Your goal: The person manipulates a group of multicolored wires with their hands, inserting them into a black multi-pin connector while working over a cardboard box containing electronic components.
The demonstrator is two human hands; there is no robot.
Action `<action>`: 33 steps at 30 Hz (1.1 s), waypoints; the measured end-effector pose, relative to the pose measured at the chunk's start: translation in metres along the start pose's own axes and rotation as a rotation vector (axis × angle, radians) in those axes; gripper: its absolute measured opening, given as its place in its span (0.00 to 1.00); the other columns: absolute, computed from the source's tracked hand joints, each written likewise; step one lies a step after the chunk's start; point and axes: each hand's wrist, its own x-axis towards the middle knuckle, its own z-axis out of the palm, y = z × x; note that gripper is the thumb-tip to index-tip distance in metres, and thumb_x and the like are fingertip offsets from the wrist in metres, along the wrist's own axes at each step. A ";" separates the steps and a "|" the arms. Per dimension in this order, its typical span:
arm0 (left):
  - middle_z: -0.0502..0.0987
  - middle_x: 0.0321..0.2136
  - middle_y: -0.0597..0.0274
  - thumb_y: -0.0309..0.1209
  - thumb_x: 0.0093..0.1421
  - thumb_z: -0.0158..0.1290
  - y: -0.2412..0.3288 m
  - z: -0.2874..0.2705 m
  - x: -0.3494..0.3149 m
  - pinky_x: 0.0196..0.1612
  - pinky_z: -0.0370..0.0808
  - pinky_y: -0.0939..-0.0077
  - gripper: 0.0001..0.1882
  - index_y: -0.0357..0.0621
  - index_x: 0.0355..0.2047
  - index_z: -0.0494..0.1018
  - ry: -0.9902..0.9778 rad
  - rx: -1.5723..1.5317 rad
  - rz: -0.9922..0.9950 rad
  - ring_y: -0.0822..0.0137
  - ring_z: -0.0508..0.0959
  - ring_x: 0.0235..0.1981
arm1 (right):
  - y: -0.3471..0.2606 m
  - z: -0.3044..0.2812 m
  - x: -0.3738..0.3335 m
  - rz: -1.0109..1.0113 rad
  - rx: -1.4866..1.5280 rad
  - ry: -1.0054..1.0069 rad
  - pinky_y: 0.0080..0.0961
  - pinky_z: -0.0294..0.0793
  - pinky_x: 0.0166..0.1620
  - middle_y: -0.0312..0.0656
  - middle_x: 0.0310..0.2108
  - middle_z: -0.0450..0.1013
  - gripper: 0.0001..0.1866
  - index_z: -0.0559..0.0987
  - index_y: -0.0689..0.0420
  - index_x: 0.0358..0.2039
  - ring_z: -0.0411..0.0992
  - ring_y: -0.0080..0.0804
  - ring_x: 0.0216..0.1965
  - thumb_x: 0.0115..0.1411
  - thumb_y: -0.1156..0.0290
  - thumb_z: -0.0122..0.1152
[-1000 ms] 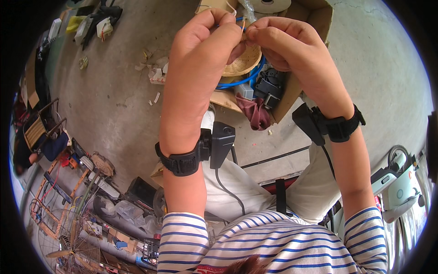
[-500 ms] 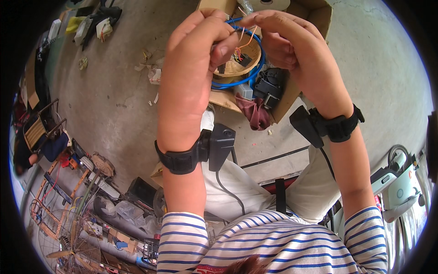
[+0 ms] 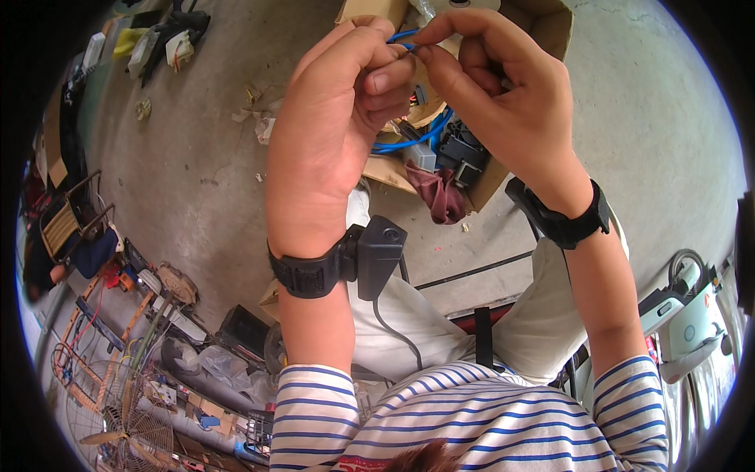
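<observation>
My left hand (image 3: 346, 102) and my right hand (image 3: 511, 94) meet over a cardboard box (image 3: 554, 30). Thumb and forefinger of each are pinched together on a thin wire, mostly hidden by the fingertips. The other fingers of my left hand are curled in. Below the hands lies a round woven basket (image 3: 432, 112) with small dark parts in it, largely covered by my fingers. A coil of blue cable (image 3: 397, 146) runs around the basket. Beside it are a black device (image 3: 460, 148), a small grey plastic box (image 3: 422, 157) and a maroon cloth (image 3: 437, 193) over the box edge.
A white spool (image 3: 473, 4) stands at the box's far side. Paper scraps (image 3: 250, 102) litter the concrete floor. At the lower left are a wire-caged fan (image 3: 122, 433), a wooden chair (image 3: 67, 224) and assorted clutter. A white-green machine (image 3: 688, 330) stands at the right.
My right hand has turned and its thumb has come up to pinch against the forefinger, close to my left fingertips. The copper-coloured wire ends seen earlier between the hands are now hidden.
</observation>
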 end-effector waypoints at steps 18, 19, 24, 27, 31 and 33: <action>0.68 0.23 0.71 0.30 0.64 0.47 -0.008 0.004 -0.001 0.29 0.62 0.85 0.05 0.42 0.33 0.68 0.041 0.302 0.092 0.82 0.65 0.24 | 0.006 0.000 -0.001 -0.195 -0.429 0.040 0.14 0.59 0.20 0.31 0.14 0.63 0.07 0.78 0.56 0.31 0.58 0.16 0.15 0.49 0.77 0.62; 0.74 0.27 0.68 0.29 0.64 0.46 -0.011 0.004 -0.001 0.34 0.67 0.85 0.06 0.42 0.37 0.69 0.097 0.527 0.182 0.80 0.71 0.27 | 0.006 0.001 -0.001 -0.195 -0.430 0.040 0.14 0.59 0.20 0.31 0.14 0.63 0.07 0.78 0.56 0.31 0.58 0.16 0.15 0.49 0.77 0.62; 0.68 0.28 0.68 0.20 0.64 0.46 -0.004 0.025 -0.004 0.38 0.68 0.84 0.07 0.37 0.42 0.62 0.110 0.478 0.244 0.80 0.70 0.33 | 0.007 -0.002 -0.001 0.101 -0.307 0.021 0.13 0.60 0.23 0.28 0.16 0.63 0.05 0.77 0.59 0.32 0.58 0.11 0.19 0.53 0.75 0.59; 0.67 0.29 0.66 0.18 0.63 0.45 -0.018 0.016 0.005 0.37 0.68 0.84 0.09 0.38 0.42 0.60 0.091 0.709 0.526 0.78 0.71 0.33 | 0.015 -0.002 0.002 0.255 0.063 0.032 0.10 0.57 0.25 0.25 0.20 0.65 0.06 0.77 0.60 0.34 0.59 0.08 0.22 0.59 0.72 0.56; 0.69 0.31 0.60 0.15 0.61 0.45 -0.021 0.006 0.011 0.38 0.70 0.80 0.10 0.37 0.43 0.61 0.054 0.898 0.727 0.71 0.74 0.34 | 0.007 -0.014 0.007 0.569 0.395 -0.083 0.12 0.47 0.22 0.21 0.18 0.57 0.09 0.76 0.56 0.32 0.49 0.08 0.18 0.63 0.65 0.50; 0.70 0.32 0.56 0.15 0.60 0.46 -0.019 0.005 0.010 0.39 0.71 0.77 0.10 0.36 0.42 0.62 0.058 1.002 0.733 0.65 0.76 0.34 | 0.009 -0.021 0.009 0.726 0.575 -0.155 0.13 0.46 0.21 0.21 0.17 0.53 0.09 0.74 0.55 0.30 0.48 0.09 0.17 0.63 0.66 0.50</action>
